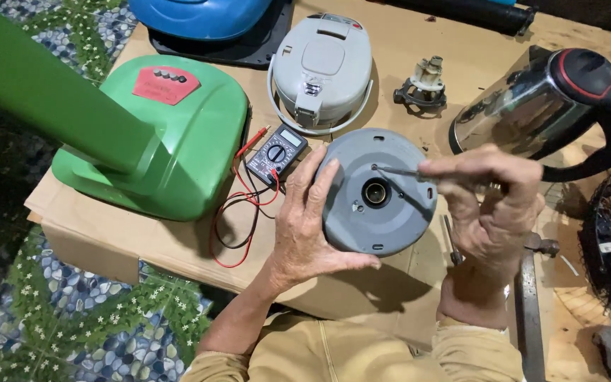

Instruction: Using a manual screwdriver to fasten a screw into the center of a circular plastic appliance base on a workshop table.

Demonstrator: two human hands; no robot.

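On the cardboard-covered worktop (178, 244): big green plastic fan base (171, 134), steel kettle with black handle (546, 106), white rice cooker (322, 71). Round grey plastic kettle base (378, 191) mid-worktop, left hand (305, 226) clasped round its edge. Right hand (489, 205) pinched shut on thin screwdriver (397, 172), tip on base. Black multimeter (276, 153) just beside.

Premises are serving as an informal appliance repair workshop. A plywood counter (362, 297) is carrying opened appliances: a green fan base (171, 134), a white rice cooker (322, 71), a steel kettle (539, 106), and a multimeter (276, 153) with leads.
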